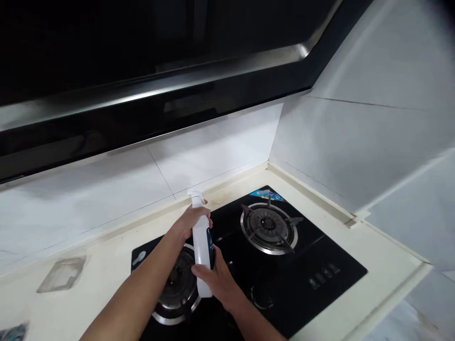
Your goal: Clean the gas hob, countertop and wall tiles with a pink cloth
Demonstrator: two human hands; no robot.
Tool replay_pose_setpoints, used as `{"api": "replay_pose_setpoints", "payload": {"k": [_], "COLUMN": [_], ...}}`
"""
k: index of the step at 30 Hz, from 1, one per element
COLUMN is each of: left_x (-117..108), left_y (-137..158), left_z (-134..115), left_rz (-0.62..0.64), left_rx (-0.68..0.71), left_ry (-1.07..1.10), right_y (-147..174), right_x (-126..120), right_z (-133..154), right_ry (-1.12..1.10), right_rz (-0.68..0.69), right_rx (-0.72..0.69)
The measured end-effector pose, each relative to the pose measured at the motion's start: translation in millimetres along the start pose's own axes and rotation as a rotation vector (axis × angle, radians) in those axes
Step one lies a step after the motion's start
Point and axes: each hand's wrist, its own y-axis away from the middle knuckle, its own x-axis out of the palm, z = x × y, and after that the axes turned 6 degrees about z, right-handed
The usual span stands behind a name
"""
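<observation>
A white spray bottle (202, 248) with a dark label on its right side is held over the gas stove (227, 251). My left hand (191, 220) is wrapped round its neck, just below the white spray head. Lower down, my right hand (219, 277) grips the body near the base, with the thumb across the front. The bottle is nearly upright in the picture. Behind it, the left burner (174, 312) is partly covered by my left arm and the bottle. The right burner (268, 225) with its pan support shows fully.
A black range hood (199, 102) hangs low across the top. White tiled walls (227, 147) close off the back and right. On the cream countertop (341, 227), a square greyish see-through item (62, 274) lies at left. A patterned thing (14, 333) shows at the lower left corner.
</observation>
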Motion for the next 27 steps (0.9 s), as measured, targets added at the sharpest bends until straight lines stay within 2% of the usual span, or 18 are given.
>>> {"api": "replay_pose_setpoints", "payload": {"k": [6, 10, 16, 22, 27], "left_x": [7.6, 10.9, 10.3, 13.5, 14.0], "left_y": [-29.4, -41.9, -54.7, -68.7, -82.8], "left_z": [10.2, 13.2, 3.1, -12.1, -11.1], "left_rz": [-0.061, -0.091, -0.145, -0.183, -0.226], "left_rx": [-0.047, -0.072, -0.045, -0.008, 0.008], "left_ry": [-0.001, -0.010, -0.025, -0.047, -0.071], "right_y": [-13.7, -20.2, -39.7, -61.5, -72.3], "right_x": [-18.4, -26.1, -35.9, -47.1, -53.5], "right_z": [3.0, 9.0, 18.2, 24.2, 31.0], "right_ry": [-0.118, -0.130, -0.106, -0.083, -0.062], "right_rz": [0.094, 0.102, 0.105, 0.130, 0.136], "right_rx": [0.048, 0.092, 0.103, 0.053, 0.112]}}
